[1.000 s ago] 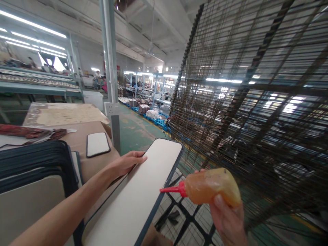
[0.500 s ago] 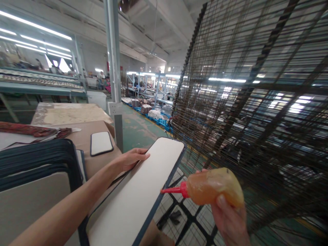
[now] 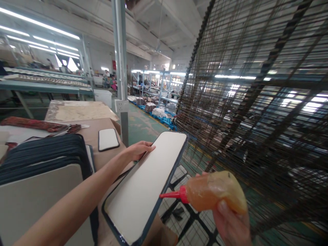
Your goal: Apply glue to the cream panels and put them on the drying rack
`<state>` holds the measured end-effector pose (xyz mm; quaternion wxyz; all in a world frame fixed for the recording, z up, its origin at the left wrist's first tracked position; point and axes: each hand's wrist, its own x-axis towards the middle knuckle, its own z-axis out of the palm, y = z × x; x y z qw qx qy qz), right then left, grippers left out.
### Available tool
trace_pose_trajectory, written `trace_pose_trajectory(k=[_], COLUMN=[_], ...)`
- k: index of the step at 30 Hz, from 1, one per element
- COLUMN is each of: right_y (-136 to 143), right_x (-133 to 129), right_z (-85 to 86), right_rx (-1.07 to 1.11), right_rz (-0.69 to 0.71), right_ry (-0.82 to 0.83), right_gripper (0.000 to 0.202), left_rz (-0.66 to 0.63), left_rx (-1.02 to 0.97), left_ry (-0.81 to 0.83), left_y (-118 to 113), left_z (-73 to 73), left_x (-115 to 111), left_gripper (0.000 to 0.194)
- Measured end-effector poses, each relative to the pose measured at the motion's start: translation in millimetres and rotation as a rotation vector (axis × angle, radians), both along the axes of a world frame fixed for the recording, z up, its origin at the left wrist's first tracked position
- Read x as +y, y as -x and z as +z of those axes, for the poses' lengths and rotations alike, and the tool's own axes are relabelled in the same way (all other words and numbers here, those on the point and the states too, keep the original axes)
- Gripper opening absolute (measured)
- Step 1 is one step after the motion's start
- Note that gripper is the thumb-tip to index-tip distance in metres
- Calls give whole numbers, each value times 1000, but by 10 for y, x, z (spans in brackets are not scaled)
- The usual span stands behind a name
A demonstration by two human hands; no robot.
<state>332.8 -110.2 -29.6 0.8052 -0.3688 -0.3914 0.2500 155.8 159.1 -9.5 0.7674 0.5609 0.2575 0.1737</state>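
Note:
A long white panel with rounded corners and a dark blue edge [image 3: 148, 177] lies tilted in front of me. My left hand [image 3: 142, 150] grips its far left edge, thumb on the white face and fingers underneath. In my right hand [image 3: 230, 215] is a squeeze bottle [image 3: 215, 191] of amber liquid, held on its side. Its red nozzle points left, and the tip sits at the panel's right edge, seemingly touching it. Shiny wet-looking spots show on the panel's near rim. Part of my right hand is hidden behind the bottle.
At left stands a stack of dark-edged panels [image 3: 46, 160]. A small white panel [image 3: 108, 139] lies on the brown-covered table [image 3: 94, 124]. A large wire mesh rack [image 3: 243, 102] leans on the right. A grey post [image 3: 120, 68] rises behind the table.
The nozzle tip has shifted along the panel's right edge toward its near end. More of the near end has come into view, and the whole view has swung slightly left.

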Motion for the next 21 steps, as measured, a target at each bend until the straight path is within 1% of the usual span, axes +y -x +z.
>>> trace_pose_trajectory(k=[3,6,9,11,14,18,21], right_y=[4,-17,-22,9,112,273,331], right_x=[-43,-74,-88,-90,-98,-140,-114], right_z=[-1,-81,-147,-137,-75,-55,-50], right_rx=[-11,-5,23,30,64,178,286], right_rz=[48,73,62,66,90,100,124], right_ry=[17,42,74,74,90,131,181], right_gripper=[51,54,56,56,58,64,62], left_rz=[13,30,47,62,101,183,262], left_rx=[5,11,21,30,45,53,47], left_ry=[1,1,4,9,19,30,20], left_y=[-25,-32,-29,-29,-31,-15,15], left_z=[11,22,41,54,62,47,13], left_x=[15,29,39,48,77,148,170], left_gripper=[46,47,46,44,42,39,35])
